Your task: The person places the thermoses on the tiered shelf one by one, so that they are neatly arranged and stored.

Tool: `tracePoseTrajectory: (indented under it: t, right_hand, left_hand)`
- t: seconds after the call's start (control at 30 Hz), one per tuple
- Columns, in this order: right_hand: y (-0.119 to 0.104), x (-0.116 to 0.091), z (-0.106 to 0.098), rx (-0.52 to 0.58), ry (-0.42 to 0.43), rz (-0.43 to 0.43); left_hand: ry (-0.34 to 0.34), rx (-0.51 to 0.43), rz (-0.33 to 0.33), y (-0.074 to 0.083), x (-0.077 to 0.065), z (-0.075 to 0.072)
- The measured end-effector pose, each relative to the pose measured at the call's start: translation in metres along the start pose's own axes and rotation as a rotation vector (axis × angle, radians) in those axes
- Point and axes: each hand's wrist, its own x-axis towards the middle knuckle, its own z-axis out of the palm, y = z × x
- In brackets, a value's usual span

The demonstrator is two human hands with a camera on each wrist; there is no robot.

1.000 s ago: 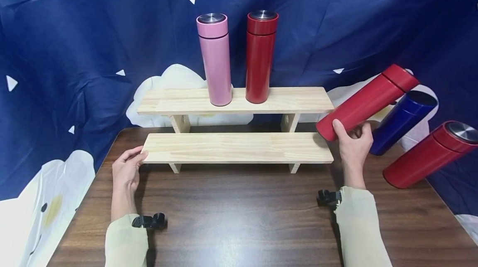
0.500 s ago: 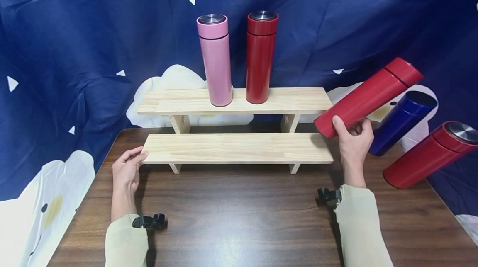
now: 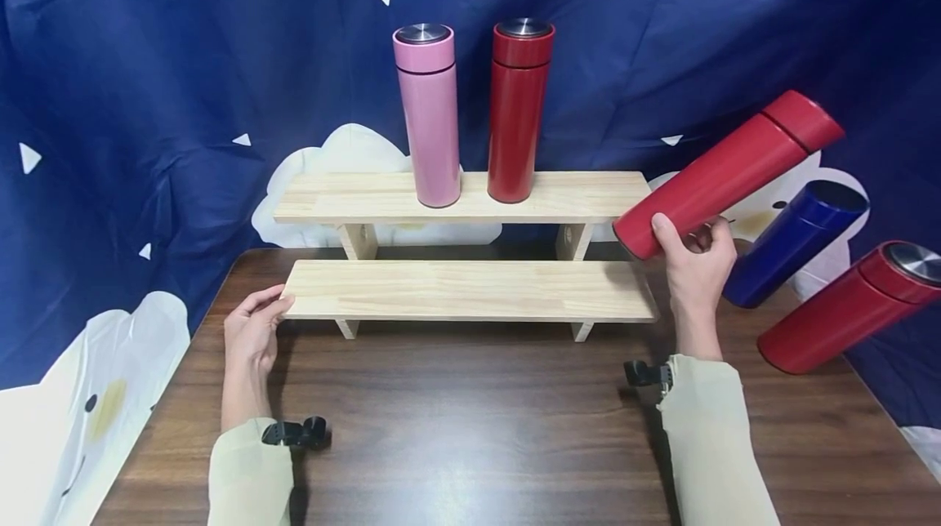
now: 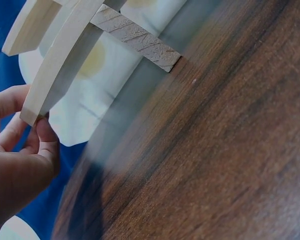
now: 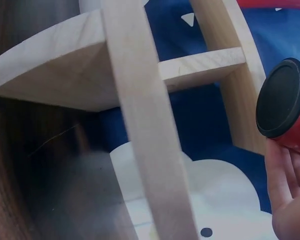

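Note:
In the head view my right hand grips a red thermos bottle near its base. The bottle leans with its lid up to the right, its base close to the right end of the upper shelf. Its black bottom faces the camera in the right wrist view. My left hand pinches the left end of the lower wooden shelf, fingers and thumb on either side of the board. On the upper shelf stand a pink thermos and a dark red thermos, both upright.
Right of my right hand stand a blue thermos and another red thermos on the brown wooden table. A blue curtain with white patterns hangs behind the two-tier rack.
My right hand has raised the red thermos a little, and its base has shifted slightly left toward the upper shelf. My left hand keeps its place on the lower shelf.

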Motion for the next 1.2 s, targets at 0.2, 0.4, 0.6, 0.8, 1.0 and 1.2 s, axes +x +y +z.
tracePoseTrajectory:
  t: [0.2, 0.4, 0.6, 0.8, 1.0, 1.2]
  right_hand:
    - [-0.006, 0.000, 0.007, 0.036, -0.011, 0.002]
    - [-0.010, -0.002, 0.013, 0.039, -0.010, -0.019]
    - [-0.012, 0.000, 0.018, 0.020, -0.024, -0.052]
    - [-0.016, 0.002, 0.024, 0.041, -0.051, -0.063]
    - [-0.024, 0.005, 0.031, 0.051, -0.071, -0.060]
    - [-0.027, 0.006, 0.040, 0.016, -0.099, -0.058]
  left_hand:
    - [-0.003, 0.005, -0.002, 0.001, 0.000, 0.001]
    - [0.004, 0.019, -0.018, 0.001, -0.001, -0.001]
    - [0.002, -0.013, -0.014, 0.002, -0.001, -0.002]
    - [-0.014, -0.024, -0.013, 0.002, -0.001, -0.001]
    - [-0.008, -0.033, -0.006, 0.000, -0.001, 0.000]
    - [-0.012, -0.060, -0.005, -0.001, 0.000, -0.001]
